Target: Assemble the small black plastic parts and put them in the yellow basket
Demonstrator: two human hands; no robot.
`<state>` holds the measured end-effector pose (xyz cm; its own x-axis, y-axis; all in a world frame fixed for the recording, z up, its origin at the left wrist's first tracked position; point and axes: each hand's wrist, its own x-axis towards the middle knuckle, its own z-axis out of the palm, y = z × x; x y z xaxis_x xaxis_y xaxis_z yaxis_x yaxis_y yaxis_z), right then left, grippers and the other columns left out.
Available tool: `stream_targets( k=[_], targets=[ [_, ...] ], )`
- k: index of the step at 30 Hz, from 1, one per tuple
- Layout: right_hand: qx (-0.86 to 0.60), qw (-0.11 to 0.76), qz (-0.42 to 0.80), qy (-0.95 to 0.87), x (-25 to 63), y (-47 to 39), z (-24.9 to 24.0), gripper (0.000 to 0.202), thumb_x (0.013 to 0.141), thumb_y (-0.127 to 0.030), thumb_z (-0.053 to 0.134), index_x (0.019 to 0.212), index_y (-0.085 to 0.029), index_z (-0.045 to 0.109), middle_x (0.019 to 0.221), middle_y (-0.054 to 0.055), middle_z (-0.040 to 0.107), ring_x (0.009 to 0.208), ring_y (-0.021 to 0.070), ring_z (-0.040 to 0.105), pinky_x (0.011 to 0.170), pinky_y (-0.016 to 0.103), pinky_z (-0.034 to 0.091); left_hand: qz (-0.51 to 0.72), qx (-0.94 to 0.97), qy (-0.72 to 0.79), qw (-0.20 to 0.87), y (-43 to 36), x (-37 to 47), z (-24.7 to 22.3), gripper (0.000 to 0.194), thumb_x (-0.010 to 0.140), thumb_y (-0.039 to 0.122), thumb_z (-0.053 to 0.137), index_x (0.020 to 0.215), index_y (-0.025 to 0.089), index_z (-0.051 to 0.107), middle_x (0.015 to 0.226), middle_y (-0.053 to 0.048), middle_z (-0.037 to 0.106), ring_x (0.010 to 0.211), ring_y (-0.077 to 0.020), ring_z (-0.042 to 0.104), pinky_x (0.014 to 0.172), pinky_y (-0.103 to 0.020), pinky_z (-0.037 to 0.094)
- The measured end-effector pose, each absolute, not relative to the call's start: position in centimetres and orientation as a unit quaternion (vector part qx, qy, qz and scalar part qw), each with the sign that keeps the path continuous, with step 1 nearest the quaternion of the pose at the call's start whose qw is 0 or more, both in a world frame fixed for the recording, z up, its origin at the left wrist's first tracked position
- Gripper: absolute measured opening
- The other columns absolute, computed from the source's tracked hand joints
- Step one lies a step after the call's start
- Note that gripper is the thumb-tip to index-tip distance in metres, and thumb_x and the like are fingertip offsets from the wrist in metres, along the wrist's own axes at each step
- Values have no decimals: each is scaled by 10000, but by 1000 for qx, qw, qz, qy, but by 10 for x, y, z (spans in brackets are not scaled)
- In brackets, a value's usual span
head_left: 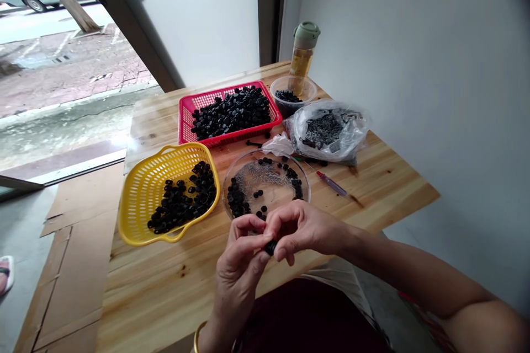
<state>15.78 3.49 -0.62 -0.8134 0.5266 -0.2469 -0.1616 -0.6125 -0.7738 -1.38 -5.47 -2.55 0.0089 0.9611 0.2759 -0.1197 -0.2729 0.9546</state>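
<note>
— What's in the grip?
— Both hands, left hand (238, 265) and right hand (302, 229), pinch one small black cap (270, 246) between fingertips, just in front of the clear dish (305, 187).
— Which step?
— Seemingly fitting a pin into it; more caps fill the yellow basket (136, 198) left of the dish, others the red tray (186, 107) behind it.

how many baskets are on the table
2. A yellow basket sits at the table's left, partly filled with black parts; a red basket lies behind it toward the wall, heaped with them. The round clear tub and dish are not baskets. None looks hidden.
</note>
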Motion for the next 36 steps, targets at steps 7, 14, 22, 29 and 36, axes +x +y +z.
stream_targets(
  k=[7,14,22,29,36],
  targets=[
    [-246,255,862,-361,151,24,-6,369,640,-311,968,725,-154,645,653,-57,671,518,65,619,534,180,519,586,554,446,388,-59,-9,-26,255,1031,226,606,1203,333,760,1203,-34,614,1166,-157,589,1025,-258,517],
    [-193,199,895,-349,156,27,-1,324,706,-311,940,852,-148,701,654,-32,700,541,79,620,535,177,504,548,637,426,336,-51,-20,-5,240,990,193,664,1202,280,736,1142,-57,638,1076,-171,642,921,-261,572],
    [-141,236,884,-378,163,20,1,235,787,-271,879,895,-158,703,884,-3,688,666,87,659,616,197,553,476,722,419,276,-42,-29,18,316,919,104,713,1206,236,702,1136,-83,635,1022,-187,668,862,-278,595],
    [-181,293,857,-382,159,8,5,254,770,-315,894,830,-162,700,828,-14,628,658,89,617,600,192,535,495,704,410,301,-46,-27,13,289,949,123,690,1205,258,697,1140,-87,623,1022,-195,666,835,-289,609],
    [-205,219,874,-382,166,13,2,290,791,-339,893,866,-150,685,765,1,703,649,113,679,640,226,547,477,714,408,310,-49,-26,11,324,954,63,629,1205,255,699,1185,-100,611,1060,-207,665,861,-297,606]
  ],
)
